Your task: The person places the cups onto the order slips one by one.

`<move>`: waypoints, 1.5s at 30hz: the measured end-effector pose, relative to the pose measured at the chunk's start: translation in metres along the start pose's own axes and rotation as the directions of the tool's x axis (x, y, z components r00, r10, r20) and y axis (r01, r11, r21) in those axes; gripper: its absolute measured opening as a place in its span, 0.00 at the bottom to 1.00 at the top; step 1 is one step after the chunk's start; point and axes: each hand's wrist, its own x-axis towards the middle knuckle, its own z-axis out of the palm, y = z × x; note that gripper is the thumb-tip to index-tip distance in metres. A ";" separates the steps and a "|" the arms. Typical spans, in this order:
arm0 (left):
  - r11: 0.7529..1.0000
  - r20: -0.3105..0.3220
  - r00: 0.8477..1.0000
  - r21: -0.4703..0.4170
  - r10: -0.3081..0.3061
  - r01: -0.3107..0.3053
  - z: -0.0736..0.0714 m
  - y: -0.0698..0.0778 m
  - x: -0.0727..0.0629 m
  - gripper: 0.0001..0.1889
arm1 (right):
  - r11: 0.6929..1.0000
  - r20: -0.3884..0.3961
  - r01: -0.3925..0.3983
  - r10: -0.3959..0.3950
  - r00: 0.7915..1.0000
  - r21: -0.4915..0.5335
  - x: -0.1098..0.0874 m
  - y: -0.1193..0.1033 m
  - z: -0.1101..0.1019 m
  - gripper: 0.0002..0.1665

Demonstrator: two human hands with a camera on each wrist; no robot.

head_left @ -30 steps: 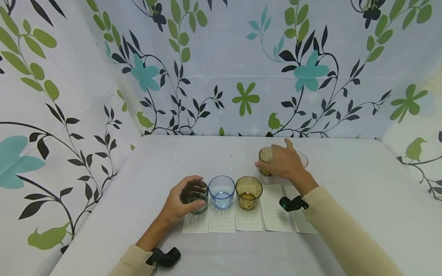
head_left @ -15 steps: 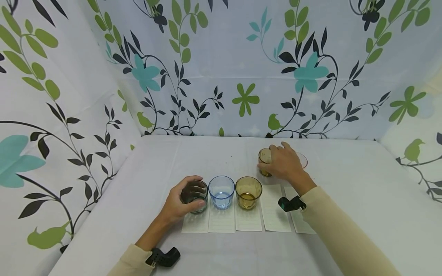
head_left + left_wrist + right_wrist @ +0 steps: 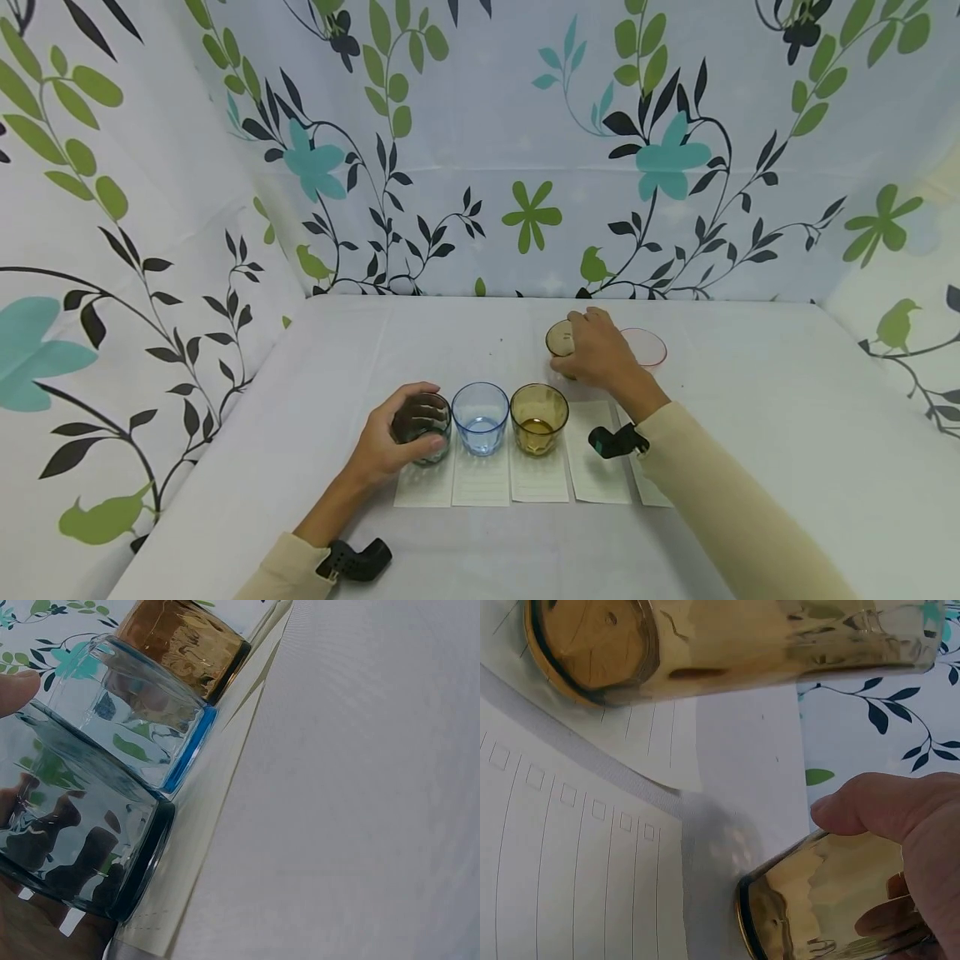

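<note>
My left hand (image 3: 381, 440) grips a dark grey glass (image 3: 424, 419) on the leftmost paper strip, fingers curled round its far side and thumb at the front. Beside it stands a clear blue glass (image 3: 482, 417), then an amber glass (image 3: 540, 410), all upright in a row. Behind the row, my right hand (image 3: 597, 354) holds a second amber glass (image 3: 558, 337) from the right and covers much of it. In the right wrist view, the thumb lies along this held glass (image 3: 817, 900); whether its base touches the table cannot be told.
Several lined paper strips (image 3: 482, 492) lie side by side under and beside the row. A thin red circle (image 3: 665, 353) marks the white table (image 3: 420, 342) right of my right hand. Patterned cloth (image 3: 450, 150) hangs behind and at the sides.
My right hand has moved left with the amber glass in its grip, so more of the red circle shows. The left hand and the row of glasses stay put.
</note>
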 end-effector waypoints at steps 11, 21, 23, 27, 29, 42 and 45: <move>1.000 0.008 1.000 -0.004 -0.004 0.004 0.002 0.000 0.001 0.31 | 0.999 0.027 0.007 -0.008 1.000 0.035 -0.002 -0.010 -0.002 0.52; 1.000 0.002 1.000 -0.008 0.013 -0.013 0.001 -0.002 0.001 0.31 | 0.986 0.010 -0.054 0.053 0.999 0.158 -0.004 -0.013 0.003 0.52; 1.000 0.001 1.000 -0.009 0.008 -0.008 0.001 -0.001 0.001 0.31 | 0.980 -0.011 -0.059 0.063 0.998 0.192 -0.006 -0.011 0.006 0.52; 1.000 0.007 1.000 -0.013 0.016 -0.016 0.001 0.000 0.001 0.32 | 0.969 -0.070 -0.048 0.067 0.995 0.244 -0.007 -0.004 0.015 0.52; 1.000 0.006 1.000 -0.012 0.016 -0.016 0.001 0.001 0.001 0.32 | 0.961 -0.099 -0.042 0.071 0.993 0.274 -0.007 0.000 0.018 0.51; 1.000 0.005 1.000 0.008 0.009 -0.009 -0.001 -0.002 0.000 0.31 | 0.872 -0.152 -0.052 0.143 0.978 0.486 -0.008 0.009 0.033 0.49; 1.000 0.000 1.000 0.007 0.004 -0.004 0.000 -0.001 -0.001 0.31 | 0.856 -0.154 -0.059 0.160 0.975 0.514 -0.009 0.010 0.035 0.49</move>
